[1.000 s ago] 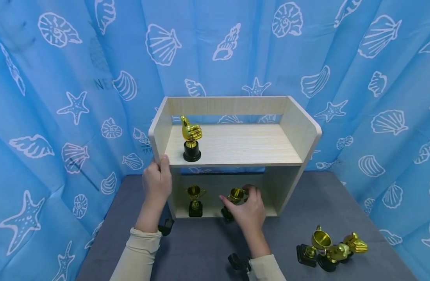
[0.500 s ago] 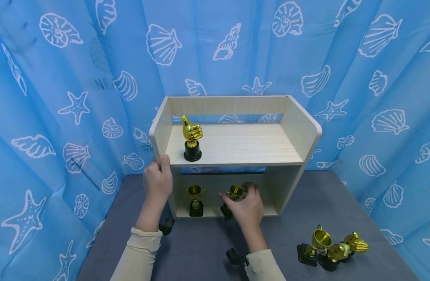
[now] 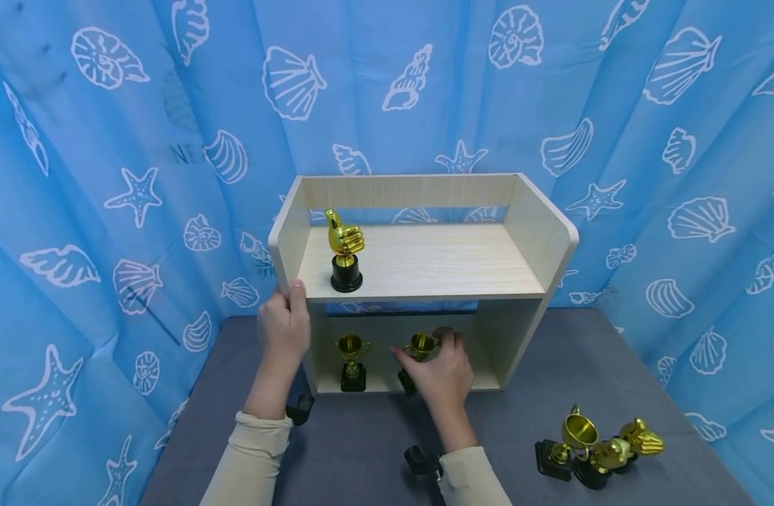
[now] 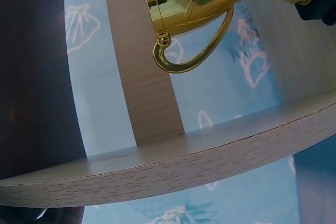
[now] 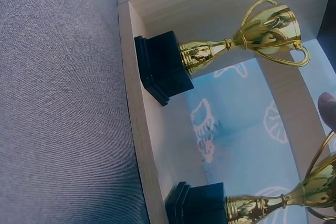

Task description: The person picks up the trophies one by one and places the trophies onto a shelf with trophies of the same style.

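curtain (image 3: 203, 84): blue with white shells and starfish, it hung at the far side.
table (image 3: 355, 450): grey, it lay beneath the shelf.
shelf (image 3: 424, 296): pale wood, it stood at the far middle, with an upper level (image 3: 437, 260) and a lower level (image 3: 382, 384).
sleeves (image 3: 250, 457): cream, they reached in from the near edge.
left hand (image 3: 284, 325): its fingers gripped the shelf's left side panel, thumb at the front edge.
right hand (image 3: 448, 369): it reached into the lower level and gripped the right cup, thumb on the left, fingers curled on the right.
thumb trophy (image 3: 345, 246): gold on a round black base, it stood upright at the left of the upper level.
right cup (image 3: 420, 344): gold on a black base, it was near the lower level's front edge; whether the base touched wood could not be told.
left cup (image 3: 351, 362): it stood upright on the lower level, apart from the right cup.
loose trophies (image 3: 608, 455): three, gold and black, they were bunched on the table at near right.
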`<state>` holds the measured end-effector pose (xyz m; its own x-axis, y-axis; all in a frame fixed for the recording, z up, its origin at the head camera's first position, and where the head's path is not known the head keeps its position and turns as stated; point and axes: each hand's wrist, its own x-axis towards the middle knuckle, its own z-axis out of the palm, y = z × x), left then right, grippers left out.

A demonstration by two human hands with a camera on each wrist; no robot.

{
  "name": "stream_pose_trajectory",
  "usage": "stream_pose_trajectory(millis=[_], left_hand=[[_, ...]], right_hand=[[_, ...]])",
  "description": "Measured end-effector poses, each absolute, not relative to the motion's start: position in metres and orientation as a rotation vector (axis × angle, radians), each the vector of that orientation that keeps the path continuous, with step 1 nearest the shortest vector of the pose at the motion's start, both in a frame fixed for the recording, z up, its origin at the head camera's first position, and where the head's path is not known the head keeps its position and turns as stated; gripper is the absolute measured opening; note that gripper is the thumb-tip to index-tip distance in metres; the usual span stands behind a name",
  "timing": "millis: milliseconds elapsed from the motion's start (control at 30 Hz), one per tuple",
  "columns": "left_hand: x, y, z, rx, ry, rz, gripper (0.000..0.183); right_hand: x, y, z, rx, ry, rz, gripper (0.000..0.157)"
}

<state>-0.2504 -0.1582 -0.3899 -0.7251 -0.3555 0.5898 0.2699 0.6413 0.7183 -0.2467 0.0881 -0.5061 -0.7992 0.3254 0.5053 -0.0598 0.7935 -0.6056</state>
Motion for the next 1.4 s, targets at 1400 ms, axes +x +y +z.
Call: stream_pose_trajectory(millis=[1400], left_hand=[[-0.2510, -0.1583, -0.3906, 0.052, -2.106, -1.083, 0.050]], right_hand=[[-0.2483, 0.0932, -0.5059, 0.136, -2.386, 0.959, 0.080]])
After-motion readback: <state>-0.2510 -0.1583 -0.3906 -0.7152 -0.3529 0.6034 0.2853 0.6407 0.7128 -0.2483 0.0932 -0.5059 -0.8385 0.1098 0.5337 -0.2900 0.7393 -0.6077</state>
